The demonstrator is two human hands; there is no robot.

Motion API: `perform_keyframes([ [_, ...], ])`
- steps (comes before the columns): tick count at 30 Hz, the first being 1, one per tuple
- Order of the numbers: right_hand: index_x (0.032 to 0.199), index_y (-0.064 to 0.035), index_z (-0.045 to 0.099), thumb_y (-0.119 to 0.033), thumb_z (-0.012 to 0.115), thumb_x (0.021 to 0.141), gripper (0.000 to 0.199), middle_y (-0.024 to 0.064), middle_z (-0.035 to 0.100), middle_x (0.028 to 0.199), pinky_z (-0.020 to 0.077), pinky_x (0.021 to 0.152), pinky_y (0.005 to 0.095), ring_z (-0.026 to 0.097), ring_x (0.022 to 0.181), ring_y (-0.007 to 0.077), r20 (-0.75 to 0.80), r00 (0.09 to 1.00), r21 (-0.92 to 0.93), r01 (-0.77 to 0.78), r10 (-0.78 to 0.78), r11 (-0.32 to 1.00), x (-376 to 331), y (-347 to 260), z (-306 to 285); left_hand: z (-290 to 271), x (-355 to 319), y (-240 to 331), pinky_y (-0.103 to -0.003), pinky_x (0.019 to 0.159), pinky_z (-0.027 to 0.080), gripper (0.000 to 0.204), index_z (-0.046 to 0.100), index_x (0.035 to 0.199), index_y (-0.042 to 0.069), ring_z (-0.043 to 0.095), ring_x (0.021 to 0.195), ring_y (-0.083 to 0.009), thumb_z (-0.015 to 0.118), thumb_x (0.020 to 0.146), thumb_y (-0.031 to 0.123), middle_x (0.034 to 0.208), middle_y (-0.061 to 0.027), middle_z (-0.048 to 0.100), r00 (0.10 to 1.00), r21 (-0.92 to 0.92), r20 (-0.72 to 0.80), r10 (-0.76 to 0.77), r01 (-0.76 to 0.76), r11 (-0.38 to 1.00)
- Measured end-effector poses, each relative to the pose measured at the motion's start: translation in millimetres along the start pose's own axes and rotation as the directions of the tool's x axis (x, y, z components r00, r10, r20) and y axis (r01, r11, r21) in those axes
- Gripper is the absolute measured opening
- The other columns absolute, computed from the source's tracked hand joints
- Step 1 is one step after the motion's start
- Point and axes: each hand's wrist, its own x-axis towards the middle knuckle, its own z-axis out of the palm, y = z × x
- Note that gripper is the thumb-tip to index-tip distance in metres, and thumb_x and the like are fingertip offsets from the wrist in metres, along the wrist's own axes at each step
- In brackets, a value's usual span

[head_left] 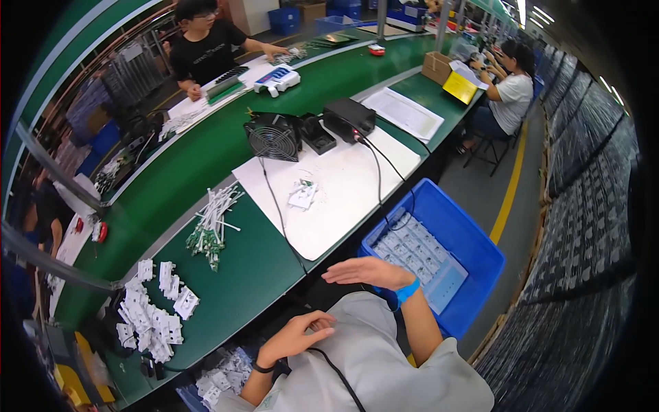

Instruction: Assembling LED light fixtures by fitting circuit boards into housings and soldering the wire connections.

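My right hand (371, 272) is held flat above the bench's near edge, fingers stretched out and nothing in them. A blue band (408, 290) circles that wrist. Closer to my body, my left hand (302, 335) is loosely curved, thumb apart from the fingers, and appears to hold nothing. On the white sheet (357, 206) beyond my hands lies a small white plastic part (302, 195) with a bit of green on it. To its left is a bundle of white wires with green circuit boards (209, 237). A pile of white plastic parts (149, 319) lies farther left.
A fan (273, 139) and black power unit (349, 117) stand behind the sheet, cables trailing forward. To my right is a blue bin (480, 264) with white parts in rows. Another container of white parts (223, 378) sits below the bench. Co-workers sit across and at the far right.
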Motion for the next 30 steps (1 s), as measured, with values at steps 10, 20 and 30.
perform_keyframes([
  [10,0.086,-0.0014,0.067,-0.013,0.067,0.095,0.015,-0.0006,0.061,0.074,0.0421,0.059,0.0236,0.052,0.064,0.006,0.083,0.994,-0.278,0.092,-0.072,0.956,97.9,-48.4,43.9,-44.5,2.1,17.9,-0.032,0.074,0.052,0.016,0.069,0.106,0.004,0.064,0.082,-0.0172,0.072,0.094,0.013,0.089,-0.0057,0.069,0.752,0.206,-0.639,0.164,-0.038,0.978],
  [20,0.102,0.0001,0.062,-0.01,0.074,0.089,0.021,0.0092,0.06,0.081,0.0475,0.068,0.0334,0.057,0.072,0.0186,-0.547,0.549,-0.789,-0.084,-0.632,0.609,162.3,-31.1,-101.2,-70.6,96.3,49.1,-0.04,0.083,0.049,0.035,0.066,0.113,0.003,0.059,0.096,-0.0297,0.078,0.085,0.019,0.105,-0.0116,0.064,0.575,0.647,-0.676,0.46,0.165,0.745],
  [30,0.111,0.001,0.059,-0.007,0.067,0.086,0.027,0.0196,0.063,0.102,0.05,0.087,0.0444,0.061,0.095,0.0349,-0.487,0.675,-0.862,-0.271,-0.554,0.428,182.2,-20.3,-197.1,-124.0,239.4,13.5,-0.044,0.091,0.045,0.079,0.053,0.137,-0.007,0.052,0.111,-0.035,0.083,0.078,0.036,0.122,-0.0202,0.056,0.592,0.668,-0.705,0.389,0.371,0.645],
])
